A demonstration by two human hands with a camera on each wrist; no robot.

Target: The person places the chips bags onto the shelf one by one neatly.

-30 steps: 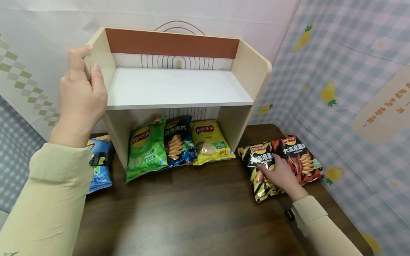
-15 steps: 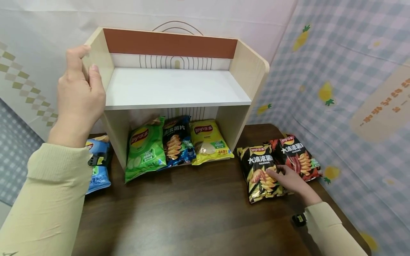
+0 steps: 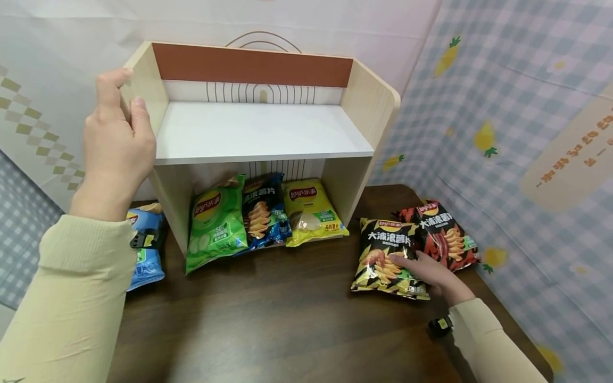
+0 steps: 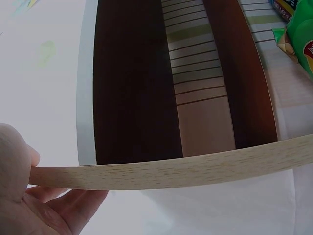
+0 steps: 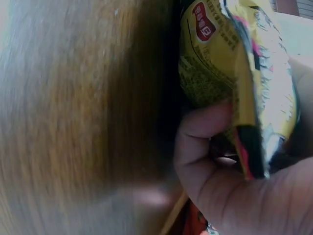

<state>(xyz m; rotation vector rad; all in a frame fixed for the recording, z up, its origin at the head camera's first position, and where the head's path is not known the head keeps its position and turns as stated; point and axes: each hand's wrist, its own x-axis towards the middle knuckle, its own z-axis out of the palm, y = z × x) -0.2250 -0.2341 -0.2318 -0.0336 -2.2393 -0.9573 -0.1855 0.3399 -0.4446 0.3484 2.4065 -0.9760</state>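
My left hand (image 3: 117,133) grips the left side panel (image 4: 171,171) of a small wooden shelf (image 3: 263,130), thumb on one face and fingers on the other. At the right, my right hand (image 3: 433,274) holds a black-and-gold bag of chips (image 3: 385,258) by its right edge. The thumb lies on the bag's front, and in the right wrist view curled fingers (image 5: 203,142) press its back. A black-and-red bag of chips (image 3: 442,234) lies just behind it on the table. In the lower compartment lean a green chip bag (image 3: 215,223), a dark blue one (image 3: 262,213) and a yellow one (image 3: 313,213).
A light blue chip bag (image 3: 147,250) lies left of the shelf, partly behind my left wrist. The dark wooden table (image 3: 268,319) extends in front of the shelf. A checked cloth (image 3: 517,138) hangs along the table's right side, and a pale cloth covers the back.
My right hand has slid from the black-and-gold bag's middle to its right edge. That bag has turned, its lower end swinging left, away from the red one. The left hand keeps its grip.
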